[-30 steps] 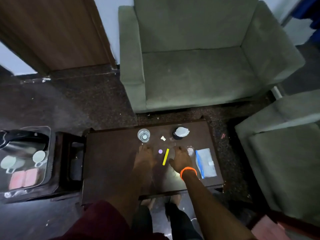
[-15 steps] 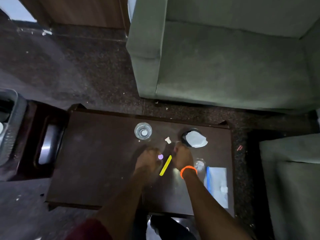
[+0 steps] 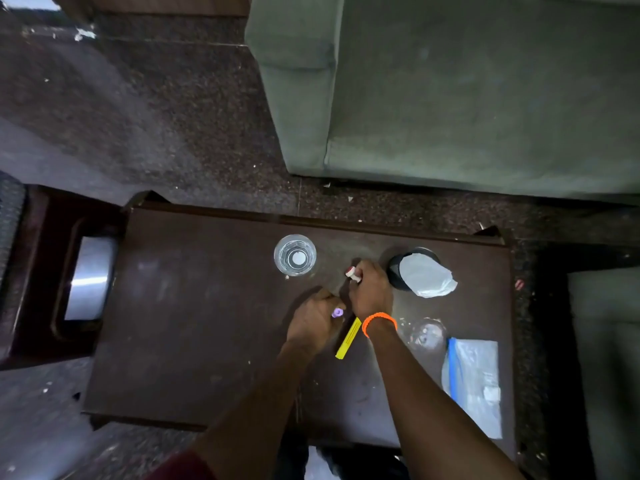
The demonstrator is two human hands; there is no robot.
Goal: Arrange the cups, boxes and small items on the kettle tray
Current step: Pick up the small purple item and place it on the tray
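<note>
No legible writing is found on any item. On the dark brown bench point(image 3: 180, 323), the yellow sachet point(image 3: 347, 341) is laid between the wrists. A small purple item point(image 3: 337, 312) is pinched in the left hand point(image 3: 317, 320); a small white item point(image 3: 352, 274) is pinched in the right hand point(image 3: 370, 292). A clear zip bag point(image 3: 476, 379) is placed at the right edge. Farther on, a glass tumbler point(image 3: 295, 254) and a black cup point(image 3: 401, 268) holding crumpled paper are seen. A speckled floor point(image 3: 138, 133) and green sofa point(image 3: 467, 91) are noted beyond.

No readable text, faint unreadable print on yellow sachet point(image 3: 348, 337)
</note>
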